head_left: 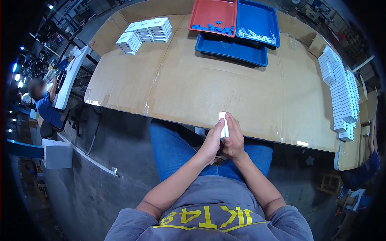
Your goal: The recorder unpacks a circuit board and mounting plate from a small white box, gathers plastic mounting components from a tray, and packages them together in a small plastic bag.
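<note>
Cardboard tabletop [193, 84] ahead; left hand [212, 142], right hand [235, 141] grasp white block [225, 129] between fingers [233, 124]. Likely light, stiff; hold long sides.

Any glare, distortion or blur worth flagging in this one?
Head view: the table bows with fisheye distortion and the corners go black; lamps at far left are blown out; glare spots the table's near edge; a co-worker has a blurred face; the left hand, right hand and white piece look fairly clear.

Held white piece [225, 131]: one. Trays [232, 50]: three.
</note>
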{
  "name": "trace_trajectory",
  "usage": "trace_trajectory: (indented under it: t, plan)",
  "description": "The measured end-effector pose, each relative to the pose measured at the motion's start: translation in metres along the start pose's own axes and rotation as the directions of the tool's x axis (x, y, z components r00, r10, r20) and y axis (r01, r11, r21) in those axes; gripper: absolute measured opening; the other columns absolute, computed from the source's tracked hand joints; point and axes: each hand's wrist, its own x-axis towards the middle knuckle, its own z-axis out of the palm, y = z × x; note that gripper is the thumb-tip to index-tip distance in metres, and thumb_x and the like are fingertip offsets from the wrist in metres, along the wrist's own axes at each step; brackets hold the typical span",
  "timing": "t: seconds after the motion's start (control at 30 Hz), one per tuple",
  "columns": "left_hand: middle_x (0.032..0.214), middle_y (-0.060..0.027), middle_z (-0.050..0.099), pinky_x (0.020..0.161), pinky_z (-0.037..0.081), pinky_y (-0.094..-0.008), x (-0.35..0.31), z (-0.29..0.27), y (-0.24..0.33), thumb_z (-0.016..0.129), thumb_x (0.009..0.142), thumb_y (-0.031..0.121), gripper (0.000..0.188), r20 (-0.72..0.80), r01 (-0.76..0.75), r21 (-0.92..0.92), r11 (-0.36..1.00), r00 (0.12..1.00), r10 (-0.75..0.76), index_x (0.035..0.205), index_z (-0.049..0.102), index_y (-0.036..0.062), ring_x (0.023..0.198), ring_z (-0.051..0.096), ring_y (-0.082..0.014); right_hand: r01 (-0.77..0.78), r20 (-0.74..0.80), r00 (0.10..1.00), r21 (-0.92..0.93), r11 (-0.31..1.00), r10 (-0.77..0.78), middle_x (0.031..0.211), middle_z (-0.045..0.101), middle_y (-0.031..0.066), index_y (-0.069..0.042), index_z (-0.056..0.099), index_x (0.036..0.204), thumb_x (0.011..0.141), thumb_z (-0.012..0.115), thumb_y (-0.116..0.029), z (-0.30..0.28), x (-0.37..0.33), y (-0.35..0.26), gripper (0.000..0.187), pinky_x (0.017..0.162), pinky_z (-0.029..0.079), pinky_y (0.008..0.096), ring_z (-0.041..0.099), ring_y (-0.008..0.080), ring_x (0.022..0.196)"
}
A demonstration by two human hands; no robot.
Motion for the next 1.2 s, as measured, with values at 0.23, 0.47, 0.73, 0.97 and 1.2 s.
trace_trajectory:
  t: [0.23,0.47,0.73,0.97,1.2]
  plan:
    - [0.116,-0.0020,0.065,0.088,0.053,-0.0281,0.003,-0.008,-0.003,0.049,0.111,0.053,0.052,0.019,0.016,-0.085,0.996,1.000,-0.014,0.138,0.056,0.0091,0.105,0.064,-0.0099,-0.060,0.054,0.997,0.062,0.996,0.057,0.146,0.054,0.0344,0.012,0.049,0.148,0.111,0.034,-0.058,-0.006,0.010,-0.003,0.081,0.110,0.046,0.0501,0.057,0.0475,0.132]
    - [0.141,-0.0137,0.054,0.117,0.037,-0.0359,0.022,-0.030,-0.010,0.042,0.115,0.033,0.061,0.119,-0.449,0.213,0.868,0.893,0.433,0.166,0.027,0.0036,0.134,0.052,-0.0226,-0.362,0.188,0.923,0.115,0.925,0.337,0.157,0.050,0.0267,0.005,0.052,0.151,0.108,0.061,-0.034,-0.019,0.021,-0.027,0.060,0.120,0.040,0.0443,0.048,0.0389,0.147]
    - [0.147,-0.0189,0.044,0.120,0.033,-0.0405,0.018,-0.025,-0.009,0.038,0.115,0.047,0.068,0.122,-0.550,0.392,0.738,0.826,0.551,0.169,0.021,0.0096,0.140,0.044,-0.0293,-0.402,0.184,0.910,0.176,0.899,0.371,0.156,0.052,0.0263,0.005,0.054,0.150,0.101,0.068,-0.012,-0.014,0.018,-0.041,0.054,0.116,0.045,0.0412,0.054,0.0370,0.143]
    - [0.142,-0.0162,0.048,0.116,0.036,-0.0372,0.018,-0.030,-0.008,0.041,0.115,0.045,0.066,0.160,-0.608,0.375,0.700,0.786,0.597,0.167,0.027,0.0067,0.133,0.047,-0.0248,-0.311,0.190,0.939,0.122,0.943,0.285,0.154,0.053,0.0283,0.008,0.051,0.150,0.101,0.065,-0.008,-0.013,0.018,-0.038,0.054,0.116,0.045,0.0434,0.055,0.0410,0.141]
    - [0.137,-0.0141,0.049,0.110,0.039,-0.0333,0.015,-0.029,-0.007,0.042,0.115,0.041,0.065,0.182,-0.653,0.377,0.657,0.748,0.639,0.165,0.029,0.0014,0.124,0.049,-0.0213,-0.153,0.192,0.971,0.051,0.987,0.141,0.153,0.052,0.0313,0.010,0.049,0.151,0.103,0.058,-0.007,-0.014,0.020,-0.036,0.052,0.114,0.047,0.0455,0.056,0.0460,0.138]
